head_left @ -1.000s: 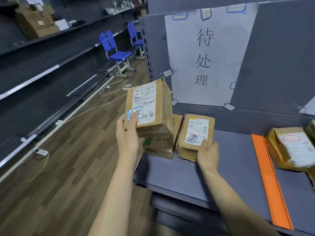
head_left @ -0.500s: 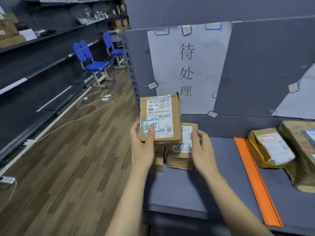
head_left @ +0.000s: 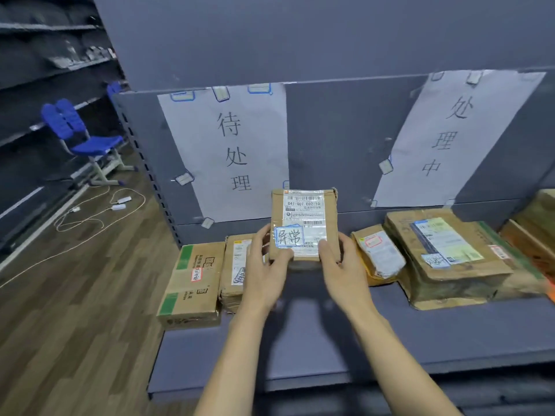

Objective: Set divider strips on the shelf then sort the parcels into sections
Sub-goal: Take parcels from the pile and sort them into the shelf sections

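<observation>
I hold a small brown parcel [head_left: 303,211] with a white label and a blue-framed sticker upright over the grey shelf [head_left: 300,349]. My left hand [head_left: 264,271] grips its lower left corner, and my right hand [head_left: 345,271] grips its lower right corner. To the left, under the left paper sign [head_left: 231,151], a box with green tape [head_left: 192,283] and a flat parcel [head_left: 237,265] lie side by side. Right of my hands lie a small padded parcel [head_left: 378,253] and a large flat parcel [head_left: 444,256], under the second sign [head_left: 450,136]. No divider strip shows between them; my hands cover that stretch.
More brown parcels [head_left: 534,229] and a sliver of orange [head_left: 552,291] sit at the far right edge. A blue chair [head_left: 81,136] and loose white cables [head_left: 90,214] are on the wooden floor to the left, beside dark shelving.
My right hand left the flat parcel on the shelf and took hold of the raised parcel. The parcel moved right, toward the middle of the shelf. The view swung right.
</observation>
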